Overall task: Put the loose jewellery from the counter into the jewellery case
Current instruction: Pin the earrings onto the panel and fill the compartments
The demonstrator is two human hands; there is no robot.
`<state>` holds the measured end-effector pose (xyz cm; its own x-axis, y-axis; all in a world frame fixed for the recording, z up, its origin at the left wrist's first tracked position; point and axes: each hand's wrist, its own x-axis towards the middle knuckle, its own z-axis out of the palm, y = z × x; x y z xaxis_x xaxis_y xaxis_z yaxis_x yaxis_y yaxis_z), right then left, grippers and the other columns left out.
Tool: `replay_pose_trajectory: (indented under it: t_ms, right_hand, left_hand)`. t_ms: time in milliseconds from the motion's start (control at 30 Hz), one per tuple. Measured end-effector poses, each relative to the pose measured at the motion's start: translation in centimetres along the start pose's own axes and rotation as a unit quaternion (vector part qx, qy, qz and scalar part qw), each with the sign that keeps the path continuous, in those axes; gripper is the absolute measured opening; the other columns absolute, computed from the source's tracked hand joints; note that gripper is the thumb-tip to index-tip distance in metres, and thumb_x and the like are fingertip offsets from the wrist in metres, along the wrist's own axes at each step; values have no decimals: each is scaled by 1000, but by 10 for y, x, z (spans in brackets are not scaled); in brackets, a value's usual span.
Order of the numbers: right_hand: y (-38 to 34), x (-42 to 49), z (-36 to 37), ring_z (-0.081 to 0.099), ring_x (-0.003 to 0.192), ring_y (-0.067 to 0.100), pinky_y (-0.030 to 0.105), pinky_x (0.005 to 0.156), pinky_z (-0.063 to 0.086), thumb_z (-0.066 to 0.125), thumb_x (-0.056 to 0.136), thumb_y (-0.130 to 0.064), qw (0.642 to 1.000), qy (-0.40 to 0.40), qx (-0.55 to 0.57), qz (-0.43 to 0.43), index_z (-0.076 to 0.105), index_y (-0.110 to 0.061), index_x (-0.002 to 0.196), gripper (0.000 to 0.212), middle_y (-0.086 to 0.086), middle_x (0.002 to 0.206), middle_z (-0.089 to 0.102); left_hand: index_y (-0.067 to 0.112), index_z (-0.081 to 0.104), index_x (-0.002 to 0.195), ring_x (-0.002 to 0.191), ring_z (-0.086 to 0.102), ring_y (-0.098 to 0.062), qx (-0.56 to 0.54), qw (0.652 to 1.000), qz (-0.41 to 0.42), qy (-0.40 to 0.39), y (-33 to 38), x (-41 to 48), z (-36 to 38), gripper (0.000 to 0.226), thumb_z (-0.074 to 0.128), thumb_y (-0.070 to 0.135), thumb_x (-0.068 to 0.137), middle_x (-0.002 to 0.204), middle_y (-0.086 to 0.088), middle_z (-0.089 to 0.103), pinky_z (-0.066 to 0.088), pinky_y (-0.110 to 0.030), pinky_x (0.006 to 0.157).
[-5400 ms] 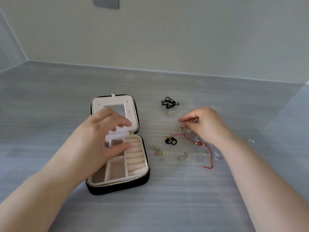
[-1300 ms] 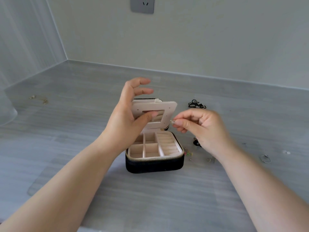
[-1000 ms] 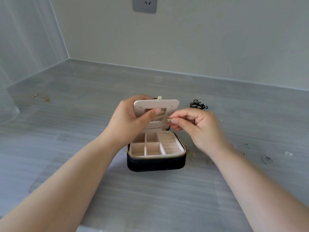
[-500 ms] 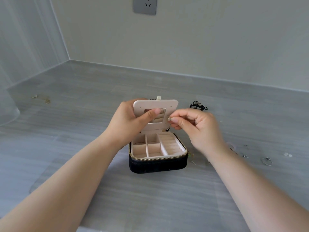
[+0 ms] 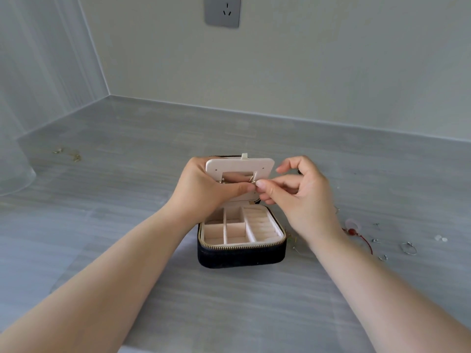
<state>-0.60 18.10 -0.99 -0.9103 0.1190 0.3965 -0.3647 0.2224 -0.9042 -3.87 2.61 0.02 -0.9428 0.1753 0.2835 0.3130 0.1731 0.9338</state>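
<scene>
Left hand point(image 5: 204, 189) grips upright pink panel point(image 5: 239, 164) of case lid, thumb pressed across its front, fingers behind. Right hand point(image 5: 300, 197) pinches small metal earring point(image 5: 252, 180) between thumb and forefinger at panel's front, beside left thumb tip; other fingers loosely spread. Jewellery case point(image 5: 242, 256) open on counter point(image 5: 127, 200), just below both hands; black shell, zip rim, pink compartments. Right of case: red cord bracelet point(image 5: 356, 234), silver hoop point(image 5: 409, 248), scattered studs point(image 5: 376, 241). Far left: gold bits point(image 5: 74, 156). Wall socket point(image 5: 222, 12) above.
</scene>
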Motion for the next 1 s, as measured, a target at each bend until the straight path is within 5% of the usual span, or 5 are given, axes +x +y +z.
replay_pose_trajectory:
  t_ms: [267, 467, 667, 867, 1000]
  right_hand:
    - [-9, 5, -23, 60, 51, 8, 16, 52, 48, 72, 63, -19, 987, -15, 124, 97, 69, -17, 63, 4, 1, 57, 67]
    - [-14, 4, -29, 65, 57, 7, 13, 53, 49, 71, 50, -20, 954, -30, 250, 163, 74, -14, 62, 14, 3, 61, 69]
    - [-16, 3, -30, 67, 62, 7, 14, 56, 51, 71, 51, -15, 943, -47, 278, 178, 75, -17, 69, 19, 3, 67, 71]
    - [-19, -3, -24, 68, 62, 8, 15, 56, 52, 66, 58, -11, 938, -97, 265, 199, 74, -13, 65, 11, 4, 68, 72]
    - [-22, -10, -18, 62, 58, 5, 15, 57, 50, 65, 60, -8, 942, -169, 221, 188, 74, -16, 64, 12, -2, 64, 69]
  left_hand:
    - [11, 72, 63, 62, 63, 5, -32, 999, -9, -10, 1, -1, -2, 14, 82, 2, 60, 62, 13, 69, 47, -10, 59]
    - [12, 72, 65, 63, 63, 3, -49, 998, 1, -42, 0, -3, -6, 14, 81, 6, 56, 63, 10, 70, 47, -11, 60]
    - [15, 74, 63, 67, 65, -1, -47, 997, 3, -68, 0, -3, -14, 16, 79, 18, 48, 67, 4, 72, 51, -15, 63]
    - [11, 69, 57, 53, 57, 2, -42, 983, 55, -172, 1, -7, -25, 16, 81, 3, 50, 53, 9, 64, 41, -10, 51]
    - [13, 72, 65, 60, 60, -12, -48, 968, 90, -229, -6, -9, -34, 22, 85, 22, 50, 65, 0, 67, 44, -21, 56]
